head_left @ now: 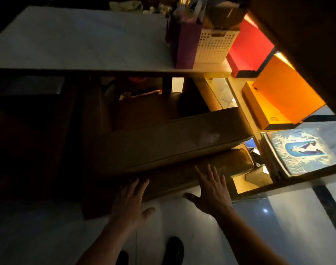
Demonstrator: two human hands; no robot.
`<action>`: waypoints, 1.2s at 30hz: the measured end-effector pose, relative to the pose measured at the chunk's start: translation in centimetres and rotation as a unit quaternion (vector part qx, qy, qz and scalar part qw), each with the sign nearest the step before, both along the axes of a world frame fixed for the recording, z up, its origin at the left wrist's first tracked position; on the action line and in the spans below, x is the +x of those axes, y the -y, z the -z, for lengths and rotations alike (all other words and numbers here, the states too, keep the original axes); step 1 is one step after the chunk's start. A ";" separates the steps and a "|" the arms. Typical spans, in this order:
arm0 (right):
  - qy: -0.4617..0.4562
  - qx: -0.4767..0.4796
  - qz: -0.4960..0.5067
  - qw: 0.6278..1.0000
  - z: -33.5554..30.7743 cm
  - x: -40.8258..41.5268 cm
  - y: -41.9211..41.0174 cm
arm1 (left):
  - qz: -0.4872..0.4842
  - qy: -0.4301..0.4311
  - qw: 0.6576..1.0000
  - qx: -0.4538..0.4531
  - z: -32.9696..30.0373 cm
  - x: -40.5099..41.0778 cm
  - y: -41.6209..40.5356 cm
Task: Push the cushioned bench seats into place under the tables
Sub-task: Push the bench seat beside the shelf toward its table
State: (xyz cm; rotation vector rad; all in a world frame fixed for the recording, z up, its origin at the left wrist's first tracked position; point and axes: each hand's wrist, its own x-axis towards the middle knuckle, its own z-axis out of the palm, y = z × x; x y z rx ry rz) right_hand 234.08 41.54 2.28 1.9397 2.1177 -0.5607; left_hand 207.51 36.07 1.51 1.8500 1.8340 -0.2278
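A white table (73, 43) spans the upper half of the dim head view. Below its front edge lie two brown cushioned bench seats: a large one (174, 138) slanting under the table, and a lower, narrower one (216, 167) in front of it. My left hand (131, 201) is spread flat with its fingertips at the near edge of the lower seat. My right hand (211, 190) is spread too, fingers on that same seat near its right end. Neither hand holds anything.
On the table's right end stand a purple bag (184, 44) and a white perforated basket (213, 46). A lit shelf unit at right holds a red box (249, 46), an orange box (280, 104) and a blue record sleeve (301, 150). Glossy pale floor (182, 226) lies underfoot.
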 end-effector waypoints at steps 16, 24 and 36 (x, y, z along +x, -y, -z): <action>-0.035 0.138 -0.085 0.986 7.9 4.2 -3.1 | -0.146 -0.034 0.984 0.095 5.2 3.1 -0.6; -0.024 0.140 -0.077 0.987 8.2 3.8 -0.8 | -0.147 -0.035 0.983 0.107 5.0 2.7 0.9; -0.002 0.125 -0.028 0.992 8.1 1.8 13.0 | -0.139 -0.030 0.982 0.128 5.5 1.4 11.6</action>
